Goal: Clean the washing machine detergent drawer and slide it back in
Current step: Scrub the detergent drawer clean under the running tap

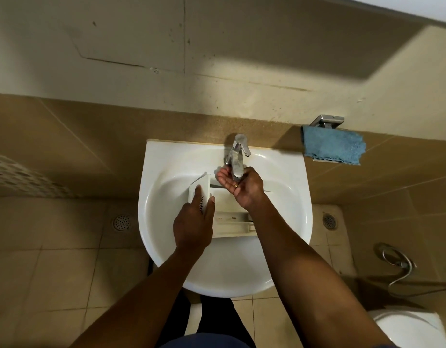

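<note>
The detergent drawer (pixel 233 223) is out of the machine and lies in the white wash basin (pixel 293 197), so the cleaning is at an early, wet stage rather than near its end. The left hand (pixel 193 223) grips the drawer by its white front panel (pixel 203 185), fingers (pixel 198 191) curled over the lettered face and thumb on the edge. Just to the right of those fingers, the open compartments show brownish marks and specks, so I judge the scrubbing is far from done. The right hand (pixel 239 188) is palm-up directly under the spout of the tap (pixel 238 156), fingers loosely cupped and holding nothing, seemingly to catch water; whether water is running I cannot tell. A blue cloth (pixel 333 145) hangs on the wall well to the right of that hand, untouched. Rinsing, wiping, drying and sliding the drawer back all remain, and the washing machine is not in sight.
</note>
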### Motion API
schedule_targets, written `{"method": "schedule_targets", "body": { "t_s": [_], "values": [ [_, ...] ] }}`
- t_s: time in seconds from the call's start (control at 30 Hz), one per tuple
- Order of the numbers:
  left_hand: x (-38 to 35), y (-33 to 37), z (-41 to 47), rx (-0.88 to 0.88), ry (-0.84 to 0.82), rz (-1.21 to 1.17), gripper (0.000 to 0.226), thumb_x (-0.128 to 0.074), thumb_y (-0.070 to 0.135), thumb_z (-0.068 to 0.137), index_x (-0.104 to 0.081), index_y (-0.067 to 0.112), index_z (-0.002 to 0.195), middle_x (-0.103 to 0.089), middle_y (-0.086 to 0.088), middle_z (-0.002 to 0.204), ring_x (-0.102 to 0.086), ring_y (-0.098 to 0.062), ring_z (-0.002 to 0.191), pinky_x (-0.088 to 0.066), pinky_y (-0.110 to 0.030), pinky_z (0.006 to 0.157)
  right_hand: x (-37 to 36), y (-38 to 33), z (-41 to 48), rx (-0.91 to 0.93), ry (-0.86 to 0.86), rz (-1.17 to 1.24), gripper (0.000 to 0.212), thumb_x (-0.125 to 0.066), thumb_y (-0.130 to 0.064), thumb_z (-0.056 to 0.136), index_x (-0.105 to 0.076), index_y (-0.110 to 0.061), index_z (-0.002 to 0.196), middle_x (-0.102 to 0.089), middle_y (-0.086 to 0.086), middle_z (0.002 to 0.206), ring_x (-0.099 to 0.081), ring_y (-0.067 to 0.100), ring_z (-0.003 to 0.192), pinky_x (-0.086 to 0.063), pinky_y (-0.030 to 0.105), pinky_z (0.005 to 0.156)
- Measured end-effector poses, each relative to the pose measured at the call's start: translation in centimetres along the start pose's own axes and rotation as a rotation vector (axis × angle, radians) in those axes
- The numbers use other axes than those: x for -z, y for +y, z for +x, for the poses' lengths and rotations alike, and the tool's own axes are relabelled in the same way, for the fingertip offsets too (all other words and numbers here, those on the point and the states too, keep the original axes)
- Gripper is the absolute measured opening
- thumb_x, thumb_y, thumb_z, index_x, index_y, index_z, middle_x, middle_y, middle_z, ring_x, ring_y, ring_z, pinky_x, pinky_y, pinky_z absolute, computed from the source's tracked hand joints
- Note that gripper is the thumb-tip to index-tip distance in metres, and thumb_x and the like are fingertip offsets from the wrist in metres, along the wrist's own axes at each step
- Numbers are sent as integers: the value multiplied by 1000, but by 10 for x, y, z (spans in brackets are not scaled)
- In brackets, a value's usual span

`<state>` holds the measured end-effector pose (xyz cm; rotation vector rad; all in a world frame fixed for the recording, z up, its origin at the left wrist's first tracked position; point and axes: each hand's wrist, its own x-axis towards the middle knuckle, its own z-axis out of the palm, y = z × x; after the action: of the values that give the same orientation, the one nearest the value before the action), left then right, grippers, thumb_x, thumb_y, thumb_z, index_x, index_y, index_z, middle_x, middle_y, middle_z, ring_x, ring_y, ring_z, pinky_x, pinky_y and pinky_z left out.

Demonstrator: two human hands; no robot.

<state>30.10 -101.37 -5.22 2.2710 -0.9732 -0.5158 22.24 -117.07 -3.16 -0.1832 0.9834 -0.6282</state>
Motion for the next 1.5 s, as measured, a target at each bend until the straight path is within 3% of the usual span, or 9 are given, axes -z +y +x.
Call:
{"method": "schedule_targets", "body": {
  "t_s": [0.23, 0.5, 0.77, 0.87, 0.97, 1.1, 1.2, 1.37, 1.5],
  "values": [
    [-2, -2, -1, -11, 13, 7, 67, -33, 61, 103, -39, 23, 157, -75, -10, 102, -72, -24, 92, -58, -37, 82, 1, 0, -1, -25, -3, 35, 45, -28, -14, 98, -62, 15, 99, -74, 28, 87, -76, 38, 77, -65, 43, 69],
    [-3, -4, -2, -16, 5, -5, 65, -36, 59, 105, -42, 21, 156, -73, -14, 96, -71, -28, 87, -56, -38, 75, 6, -12, -4, -92, -45, -71, 44, -27, -11, 99, -62, 15, 98, -73, 30, 87, -76, 39, 77, -63, 47, 72],
    [-4, -4, 0, 5, 9, -15, 60, -41, 56, 105, -45, 23, 155, -72, -17, 97, -70, -33, 90, -54, -40, 75, 70, -33, -56, -99, 114, -677, 36, -37, -9, 94, -65, 14, 93, -71, 36, 100, -74, 45, 85, -64, 46, 74],
    [-5, -5, 0, 4, 13, -33, 60, -41, 56, 104, -45, 23, 154, -72, -16, 96, -70, -33, 90, -55, -41, 76, 90, -25, -73, 14, 150, -899, 31, -49, -6, 89, -68, 19, 88, -71, 37, 96, -74, 47, 86, -63, 50, 81],
    [-5, -4, -1, 0, 18, -49, 60, -42, 56, 104, -47, 23, 154, -73, -16, 95, -70, -34, 89, -55, -41, 75, 117, -9, -75, 317, 72, -1313, 34, -52, -15, 96, -81, -1, 87, -79, 12, 87, -76, 23, 84, -59, 38, 86],
    [-5, -4, 0, -6, 27, -50, 60, -42, 56, 104, -47, 22, 153, -74, -17, 95, -70, -34, 90, -57, -43, 77, 144, 11, -90, 564, -61, -1661, 28, -52, -22, 107, -78, -15, 116, -77, 1, 115, -72, 18, 106, -51, 22, 95],
    [-5, -6, 0, -10, 26, -51, 61, -42, 57, 104, -47, 22, 153, -74, -17, 96, -71, -34, 91, -58, -44, 78, 155, 23, -106, 582, -206, -1976, 40, -45, -34, 109, -60, -19, 142, -62, 2, 143, -60, 18, 127, -44, 31, 110],
    [-4, -5, -1, -15, 15, -55, 60, -43, 56, 104, -47, 22, 154, -74, -17, 97, -70, -35, 93, -58, -45, 80, 157, 4, -113, 629, 107, -2096, 33, -47, -32, 107, -74, -14, 100, -76, 6, 91, -71, 25, 79, -57, 35, 82],
    [-4, -5, -1, -9, 16, -49, 61, -44, 56, 104, -46, 22, 154, -74, -18, 103, -70, -35, 98, -56, -46, 85, 141, 33, -106, 650, 125, -2143, 31, -49, -27, 105, -70, -9, 91, -71, 8, 85, -67, 23, 74, -57, 35, 77]
  ]
}}
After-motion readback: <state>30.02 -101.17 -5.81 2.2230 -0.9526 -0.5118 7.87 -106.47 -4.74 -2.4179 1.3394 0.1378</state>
